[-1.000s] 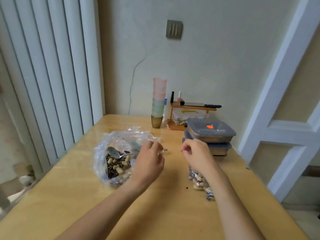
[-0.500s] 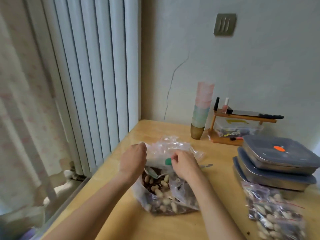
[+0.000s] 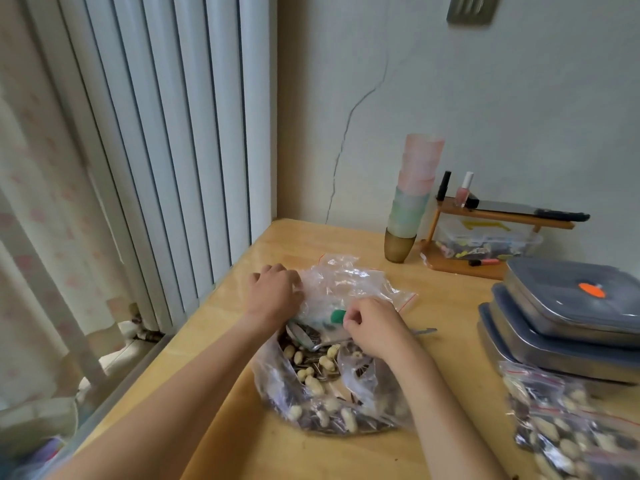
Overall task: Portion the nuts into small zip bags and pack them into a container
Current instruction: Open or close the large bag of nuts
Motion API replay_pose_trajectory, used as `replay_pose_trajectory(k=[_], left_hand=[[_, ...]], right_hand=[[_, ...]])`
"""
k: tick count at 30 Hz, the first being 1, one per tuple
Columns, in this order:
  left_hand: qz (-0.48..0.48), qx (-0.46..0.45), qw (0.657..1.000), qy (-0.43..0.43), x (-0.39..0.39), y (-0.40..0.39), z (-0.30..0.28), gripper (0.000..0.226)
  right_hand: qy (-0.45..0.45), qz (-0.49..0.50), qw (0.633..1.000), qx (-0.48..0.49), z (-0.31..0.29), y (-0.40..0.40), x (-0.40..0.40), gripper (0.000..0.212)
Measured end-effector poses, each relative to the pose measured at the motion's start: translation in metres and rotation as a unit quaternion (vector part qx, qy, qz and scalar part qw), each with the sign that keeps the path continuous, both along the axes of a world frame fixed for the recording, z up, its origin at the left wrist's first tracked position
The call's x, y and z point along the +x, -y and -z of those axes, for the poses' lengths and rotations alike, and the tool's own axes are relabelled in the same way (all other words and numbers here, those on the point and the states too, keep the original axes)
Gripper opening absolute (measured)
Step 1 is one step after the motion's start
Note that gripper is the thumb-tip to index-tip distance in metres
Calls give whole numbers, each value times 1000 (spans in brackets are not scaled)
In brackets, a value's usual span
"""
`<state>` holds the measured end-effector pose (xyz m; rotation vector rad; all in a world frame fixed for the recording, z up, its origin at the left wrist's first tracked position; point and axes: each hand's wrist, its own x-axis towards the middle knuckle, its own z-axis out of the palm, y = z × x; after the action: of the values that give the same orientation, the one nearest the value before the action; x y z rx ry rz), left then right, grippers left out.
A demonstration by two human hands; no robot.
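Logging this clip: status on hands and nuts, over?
Left hand grips empty zip bag; right hand pinches it too. Spoon lies in big nut bag. Filled bags wait beside lidded containers.

At centre frame a clear plastic bag (image 3: pixel 332 386) holds pale cream peanuts (image 3: pixel 313 384) mixed with dark striped seeds (image 3: pixel 311 332). A green object (image 3: pixel 337 316) shows through the plastic. The table (image 3: pixel 450 306) is honey-yellow wood. Right of centre, the stacked cups (image 3: pixel 414 199) run pink, then mint green, then amber-brown at the base. At right, the grey lidded boxes (image 3: pixel 568 317) carry an orange spot (image 3: pixel 591 290). At left, the curtain (image 3: pixel 41 188) is cream with faint pink flowers.
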<state>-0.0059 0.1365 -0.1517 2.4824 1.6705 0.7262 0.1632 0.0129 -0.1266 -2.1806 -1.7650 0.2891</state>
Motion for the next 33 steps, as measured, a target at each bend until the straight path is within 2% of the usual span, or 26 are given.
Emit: replay_pose_trajectory(k=[4, 7, 12, 16, 20, 21, 23, 25, 26, 30, 33], left_hand=[[-26, 57, 995, 83, -2, 9, -10, 20], [-9, 87, 984, 153, -7, 21, -26, 21], [53, 109, 960, 252, -15, 66, -54, 20], [156, 68, 949, 264, -19, 111, -58, 24], [184, -17, 927, 326, -18, 146, -51, 30], [177, -55, 913, 364, -17, 154, -49, 33], [183, -180, 861, 440, -15, 164, -47, 41], [208, -302, 807, 462, -14, 171, -46, 49], [216, -326, 797, 460, -13, 174, -43, 55], [177, -279, 822, 464, -5, 173, -30, 71], [156, -265, 816, 490, -5, 169, -23, 69]], right_hand=[[-5, -3, 1000, -7, -6, 4, 0, 20], [-34, 0, 999, -8, -14, 9, 0, 20], [-164, 6, 984, 75, -43, 22, -3, 15], [-344, -1, 933, 105, -70, 40, -8, 21], [-352, -76, 932, 46, -75, 62, -7, 20], [-352, -79, 932, 41, -72, 66, -8, 17], [-351, -57, 933, 55, -66, 72, -10, 13], [-363, -44, 928, 77, -62, 78, -12, 11], [-373, -43, 923, 87, -61, 80, -13, 10], [-362, -38, 926, 99, -59, 80, -13, 11], [-316, -33, 939, 127, -56, 74, -7, 13]])
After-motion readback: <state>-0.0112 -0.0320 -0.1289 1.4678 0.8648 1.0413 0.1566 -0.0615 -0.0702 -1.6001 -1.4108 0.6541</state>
